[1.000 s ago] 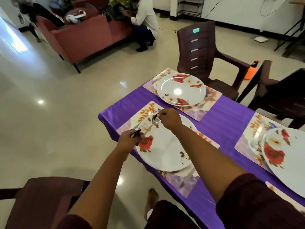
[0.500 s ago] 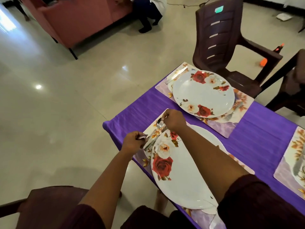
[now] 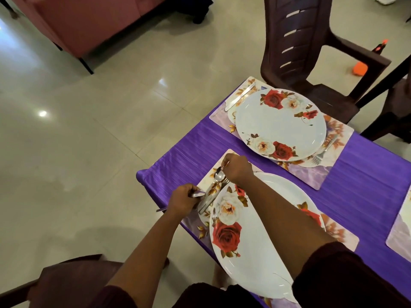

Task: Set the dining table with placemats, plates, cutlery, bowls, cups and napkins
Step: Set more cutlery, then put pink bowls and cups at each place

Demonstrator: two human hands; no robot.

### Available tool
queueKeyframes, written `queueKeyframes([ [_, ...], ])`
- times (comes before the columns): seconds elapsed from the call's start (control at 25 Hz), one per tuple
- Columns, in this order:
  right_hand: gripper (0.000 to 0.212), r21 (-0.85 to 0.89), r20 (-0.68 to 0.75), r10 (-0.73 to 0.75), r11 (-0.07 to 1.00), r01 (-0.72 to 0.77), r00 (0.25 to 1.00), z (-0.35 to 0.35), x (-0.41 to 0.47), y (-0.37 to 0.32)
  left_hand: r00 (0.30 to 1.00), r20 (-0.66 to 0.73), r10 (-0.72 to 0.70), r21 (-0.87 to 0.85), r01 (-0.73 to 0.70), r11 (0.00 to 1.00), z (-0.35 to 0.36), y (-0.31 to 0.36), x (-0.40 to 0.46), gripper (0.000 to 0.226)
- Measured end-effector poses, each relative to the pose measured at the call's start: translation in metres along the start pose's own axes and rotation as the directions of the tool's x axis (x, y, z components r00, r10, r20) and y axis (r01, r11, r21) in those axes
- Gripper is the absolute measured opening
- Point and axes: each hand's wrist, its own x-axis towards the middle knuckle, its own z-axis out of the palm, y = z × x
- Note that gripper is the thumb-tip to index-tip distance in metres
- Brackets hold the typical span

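Cutlery (image 3: 209, 195) lies on the near floral placemat (image 3: 205, 230), left of my rose-printed plate (image 3: 262, 236), on the purple-clothed table (image 3: 367, 187). My left hand (image 3: 183, 200) grips a spoon (image 3: 198, 194); my right fingers (image 3: 225, 162) pinch another spoon (image 3: 219, 174). Beyond sit a second glossy round plate (image 3: 280, 124), knife (image 3: 240, 96), fork (image 3: 322, 152), a brown plastic chair (image 3: 295, 41) and pale shiny floor tiles (image 3: 89, 130).

Right forearm (image 3: 278, 221) hides near plate (image 3: 251, 258) centre; third placemat (image 3: 400, 232) cut off.
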Motion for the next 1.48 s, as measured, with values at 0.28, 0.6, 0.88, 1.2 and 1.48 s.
queueKeyframes([
  [0.28,0.031,-0.116,-0.005,-0.007,0.993,0.007,1.0,0.008,0.001,0.001,0.999,-0.023,0.043,0.1,-0.041,0.994,-0.001,0.002,0.002,0.022],
  [0.6,0.034,-0.13,0.033,0.049,0.991,-0.044,0.998,0.007,0.004,-0.005,0.998,0.021,0.057,0.105,-0.059,0.993,-0.004,-0.001,0.01,0.023],
  [0.88,0.031,-0.047,-0.127,-0.015,0.999,0.009,0.992,-0.011,0.001,-0.013,0.997,-0.032,-0.071,-0.305,0.058,0.95,-0.031,0.008,0.023,0.017],
  [1.2,0.015,0.257,-0.03,-0.381,0.89,0.376,0.924,-0.001,0.048,-0.145,0.977,0.107,0.184,-0.615,-0.08,0.784,-0.123,0.03,0.084,0.021],
  [1.48,0.006,0.367,-0.153,-0.171,0.905,0.217,0.973,0.018,0.151,-0.281,0.951,0.233,0.205,-0.411,-0.095,0.907,-0.303,-0.019,0.173,0.005],
])
